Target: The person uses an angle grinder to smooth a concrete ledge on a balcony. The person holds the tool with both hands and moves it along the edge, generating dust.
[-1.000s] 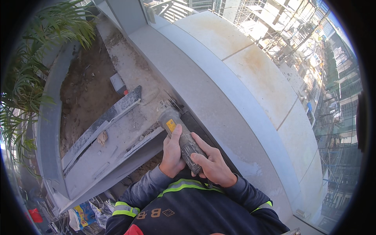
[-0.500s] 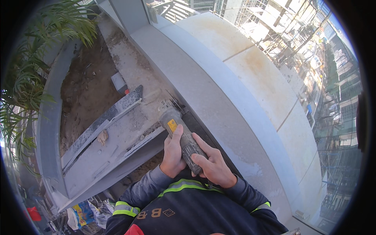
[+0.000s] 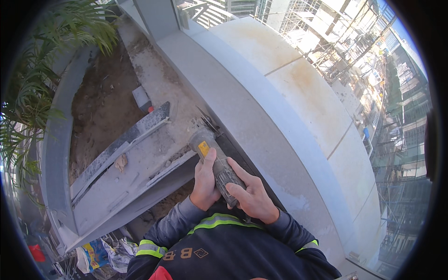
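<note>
Angle grinder (image 3: 222, 169) was in both your hands, head over the right end of the dusty ledge's (image 3: 156, 147) near edge, next to the pale parapet (image 3: 224, 95). Your left hand (image 3: 204, 181) was closed on the body's left side, thumb just below the yellow label (image 3: 204, 148); your right hand (image 3: 256, 196) gripped the rear, thumb across the top. Dark disc (image 3: 210, 123) was close to the parapet's inner edge; can't tell if it touched. Speckled stone strip (image 3: 139, 130) lay left of the tool, bordering the soil bed (image 3: 100, 105), brown lump (image 3: 121, 162) between strip and ledge's near edge. Small pale box (image 3: 140, 96) sat at the bed's right edge.
</note>
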`<state>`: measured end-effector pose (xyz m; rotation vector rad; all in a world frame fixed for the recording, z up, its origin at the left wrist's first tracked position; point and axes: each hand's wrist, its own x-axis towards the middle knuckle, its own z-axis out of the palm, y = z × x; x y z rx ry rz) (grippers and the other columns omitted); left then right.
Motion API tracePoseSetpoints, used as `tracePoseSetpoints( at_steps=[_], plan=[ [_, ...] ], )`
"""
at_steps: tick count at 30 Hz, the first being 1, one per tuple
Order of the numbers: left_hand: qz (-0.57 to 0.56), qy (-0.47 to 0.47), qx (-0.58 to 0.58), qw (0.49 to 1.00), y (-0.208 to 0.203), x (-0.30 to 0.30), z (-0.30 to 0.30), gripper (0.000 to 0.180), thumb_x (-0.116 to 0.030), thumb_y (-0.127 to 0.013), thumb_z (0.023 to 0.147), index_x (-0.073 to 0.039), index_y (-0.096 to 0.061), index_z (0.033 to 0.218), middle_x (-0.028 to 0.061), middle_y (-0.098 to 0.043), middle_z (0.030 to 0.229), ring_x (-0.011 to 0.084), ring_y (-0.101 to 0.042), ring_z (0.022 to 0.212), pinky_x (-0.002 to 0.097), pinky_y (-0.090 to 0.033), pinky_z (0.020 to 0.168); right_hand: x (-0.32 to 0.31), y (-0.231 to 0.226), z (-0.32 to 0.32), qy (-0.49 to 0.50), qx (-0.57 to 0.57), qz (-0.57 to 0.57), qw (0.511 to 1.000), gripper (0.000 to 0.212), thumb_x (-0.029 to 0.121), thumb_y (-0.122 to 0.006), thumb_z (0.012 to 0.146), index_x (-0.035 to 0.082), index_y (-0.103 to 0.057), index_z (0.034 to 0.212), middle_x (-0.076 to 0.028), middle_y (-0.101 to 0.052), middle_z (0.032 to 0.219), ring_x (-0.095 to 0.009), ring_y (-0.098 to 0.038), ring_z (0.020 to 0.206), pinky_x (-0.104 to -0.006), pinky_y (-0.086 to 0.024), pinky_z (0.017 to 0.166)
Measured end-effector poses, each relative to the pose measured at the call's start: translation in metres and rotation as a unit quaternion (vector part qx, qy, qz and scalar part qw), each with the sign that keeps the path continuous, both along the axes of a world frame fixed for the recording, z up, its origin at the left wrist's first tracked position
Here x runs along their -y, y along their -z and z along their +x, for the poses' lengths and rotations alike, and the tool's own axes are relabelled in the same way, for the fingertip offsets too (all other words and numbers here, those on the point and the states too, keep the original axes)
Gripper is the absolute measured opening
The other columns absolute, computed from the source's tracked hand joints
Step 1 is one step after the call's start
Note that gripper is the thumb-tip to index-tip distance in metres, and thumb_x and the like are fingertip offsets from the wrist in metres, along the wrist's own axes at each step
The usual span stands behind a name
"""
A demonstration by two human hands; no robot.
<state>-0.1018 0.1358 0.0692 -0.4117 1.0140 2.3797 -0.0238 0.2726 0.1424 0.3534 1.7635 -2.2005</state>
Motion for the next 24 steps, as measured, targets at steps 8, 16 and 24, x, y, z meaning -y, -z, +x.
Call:
tracePoseSetpoints(
  at_steps=[8,16,24],
  plan=[
    [0.004,0.003,0.007,1.0,0.003,-0.001,0.003,0.037,-0.041,-0.055,0.111,-0.005,-0.06,0.116,0.0077,-0.069,0.097,0.019,-0.071,0.081,0.0373,-0.061,0.072,-0.002,-0.002,0.001,-0.006,0.014,-0.007,1.0,0.075,0.013,-0.06,0.101,0.0,-0.027,0.167,-0.006,-0.07,0.097,-0.01,-0.065,0.069,-0.0242,-0.048,0.057],
    [-0.007,-0.009,0.01,1.0,-0.004,-0.004,0.005,0.037,-0.04,-0.055,0.111,-0.004,-0.059,0.115,0.0081,-0.068,0.096,0.0198,-0.071,0.08,0.0379,-0.061,0.071,-0.003,-0.004,0.001,-0.013,0.013,0.001,1.0,0.074,0.013,-0.058,0.101,0.0,-0.027,0.167,-0.007,-0.07,0.096,-0.01,-0.066,0.069,-0.024,-0.047,0.056],
    [0.005,-0.017,-0.001,1.0,0.0,-0.006,0.005,0.037,-0.041,-0.056,0.11,-0.004,-0.059,0.116,0.0092,-0.068,0.096,0.021,-0.071,0.079,0.0395,-0.063,0.071,-0.007,-0.007,0.001,-0.016,0.022,-0.009,1.0,0.073,0.013,-0.06,0.102,-0.005,-0.029,0.164,-0.009,-0.069,0.1,-0.011,-0.064,0.072,-0.0263,-0.055,0.065]
  ],
)
